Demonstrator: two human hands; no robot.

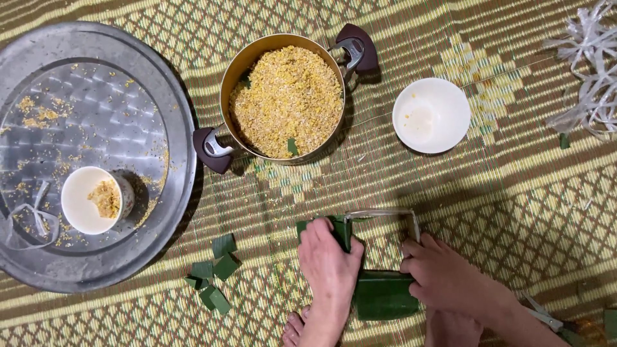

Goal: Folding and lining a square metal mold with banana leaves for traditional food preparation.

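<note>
My left hand (pixel 329 263) presses down on folded green leaves (pixel 384 295) set inside a thin square frame mould (pixel 380 214) on the woven mat. My right hand (pixel 443 277) grips the right side of the same leaf bundle, fingers curled against the mould's edge. Both hands touch the leaves. Beyond the mould stands a metal pot (pixel 287 97) with two dark handles, full of yellow grain mix. A small leaf scrap lies in it.
A white empty bowl (pixel 431 115) sits right of the pot. A big round metal tray (pixel 90 154) at left holds a white cup (pixel 95 200) with some grain. Cut green leaf scraps (pixel 214 274) lie on the mat. White plastic strings (pixel 594 71) lie top right.
</note>
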